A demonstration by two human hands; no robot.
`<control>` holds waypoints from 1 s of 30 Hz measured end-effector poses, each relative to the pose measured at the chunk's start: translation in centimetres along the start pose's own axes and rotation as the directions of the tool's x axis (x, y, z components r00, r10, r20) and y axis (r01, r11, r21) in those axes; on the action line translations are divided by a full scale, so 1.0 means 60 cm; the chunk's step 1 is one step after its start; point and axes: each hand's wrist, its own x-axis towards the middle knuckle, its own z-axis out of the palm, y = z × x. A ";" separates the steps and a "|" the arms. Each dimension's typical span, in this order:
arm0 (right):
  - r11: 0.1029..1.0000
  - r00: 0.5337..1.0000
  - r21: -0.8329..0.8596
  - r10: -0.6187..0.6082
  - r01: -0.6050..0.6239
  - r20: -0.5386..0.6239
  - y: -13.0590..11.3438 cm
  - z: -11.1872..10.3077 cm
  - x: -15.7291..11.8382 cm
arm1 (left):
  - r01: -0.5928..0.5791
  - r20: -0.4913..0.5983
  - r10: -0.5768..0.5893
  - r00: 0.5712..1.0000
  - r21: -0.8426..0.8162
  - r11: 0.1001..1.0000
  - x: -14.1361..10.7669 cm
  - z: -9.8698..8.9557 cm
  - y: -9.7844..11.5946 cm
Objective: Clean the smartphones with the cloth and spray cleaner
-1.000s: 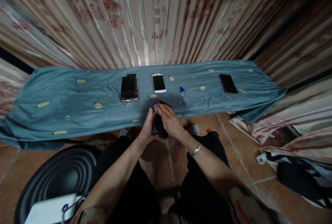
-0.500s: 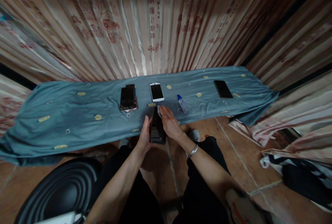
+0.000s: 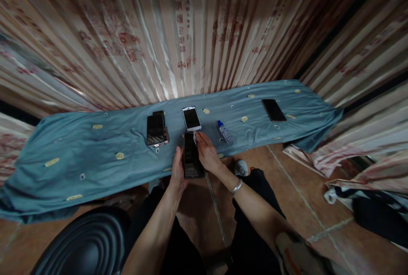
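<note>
— Where was the dark rectangular smartphone with the black glass face [image 3: 192, 161]?

— Between the two hands, above the near edge of the blue-grey cloth with yellow oval patches [image 3: 79, 151], its long side running away from the person. The left hand [image 3: 178, 169] was clamped on its left edge, thumb along the side. The right hand [image 3: 207, 156] lay against its right edge, fingers reaching to the far end, where a small pale wipe [image 3: 195, 136] showed under the fingertips. Whether those fingers pinched the wipe or only pressed it, I could not tell.

— And around them?

— Just beyond the held phone lay a white-framed smartphone with a dark screen [image 3: 191, 118]. To its left, a stack of dark phones [image 3: 156, 128]. To the right, near the right hand, a small clear bottle with a blue cap [image 3: 225, 131] lay on its side. Well apart, toward the cloth's right end, lay a lone black phone [image 3: 273, 110].
</note>
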 end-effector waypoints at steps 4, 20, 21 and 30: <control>0.999 0.999 0.025 0.037 -0.038 0.013 -0.008 0.004 0.005 | -0.062 -0.033 0.062 0.998 -0.007 0.998 0.006 -0.001 0.004; 0.996 0.995 0.006 -0.092 0.092 0.047 -0.041 0.006 -0.022 | -0.029 -0.156 0.026 0.987 -0.017 0.999 -0.005 0.014 0.031; 0.996 0.996 0.002 -0.085 0.085 0.038 -0.037 0.005 -0.019 | -0.021 -0.144 0.018 0.989 -0.015 1.000 -0.005 0.013 0.027; 0.998 0.998 -0.019 -0.055 0.055 0.008 -0.029 0.010 -0.006 | -0.056 -0.029 0.057 0.998 0.007 0.998 0.012 -0.014 0.008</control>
